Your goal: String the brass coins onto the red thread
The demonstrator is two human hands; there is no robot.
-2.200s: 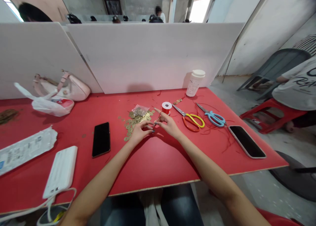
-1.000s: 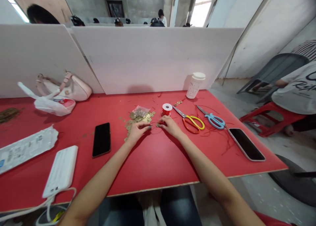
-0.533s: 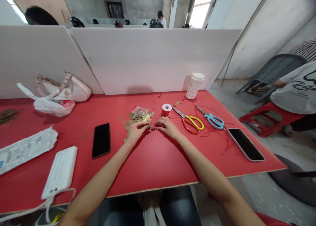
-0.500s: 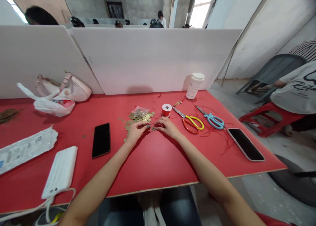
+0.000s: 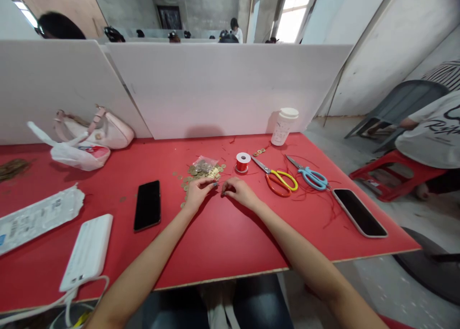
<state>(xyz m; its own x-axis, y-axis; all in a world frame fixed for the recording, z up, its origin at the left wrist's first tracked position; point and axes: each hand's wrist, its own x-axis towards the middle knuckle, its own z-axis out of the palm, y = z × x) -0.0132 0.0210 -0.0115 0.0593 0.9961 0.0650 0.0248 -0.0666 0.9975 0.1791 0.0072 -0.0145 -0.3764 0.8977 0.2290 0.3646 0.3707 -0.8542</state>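
Note:
My left hand [image 5: 200, 192] is closed, thumb and fingertips pinched together, just in front of a pile of brass-coloured coins with holes [image 5: 192, 172]. What lies in the pinch is too small to make out. My right hand [image 5: 240, 193] is also closed, its fingertips curled together a short way right of the left fingertips; anything between them is hidden. A clear plastic bag [image 5: 204, 164] rests on the coins. Behind my right hand stands a spool of red thread [image 5: 243, 163]. Scissors with red and yellow handles [image 5: 276, 179] lie to its right.
Blue-handled scissors [image 5: 311, 176], loose red threads and a phone [image 5: 359, 213] lie on the right; a lidded cup [image 5: 284, 126] stands behind. On the left are another phone [image 5: 147, 205], a white power bank [image 5: 86, 252] and a handbag [image 5: 111, 130]. A white partition [image 5: 230, 89] borders the table.
My right fingertips have curled inward and drawn slightly away from the left hand. The coin seen between the hands before no longer shows there. My left hand stays almost still.

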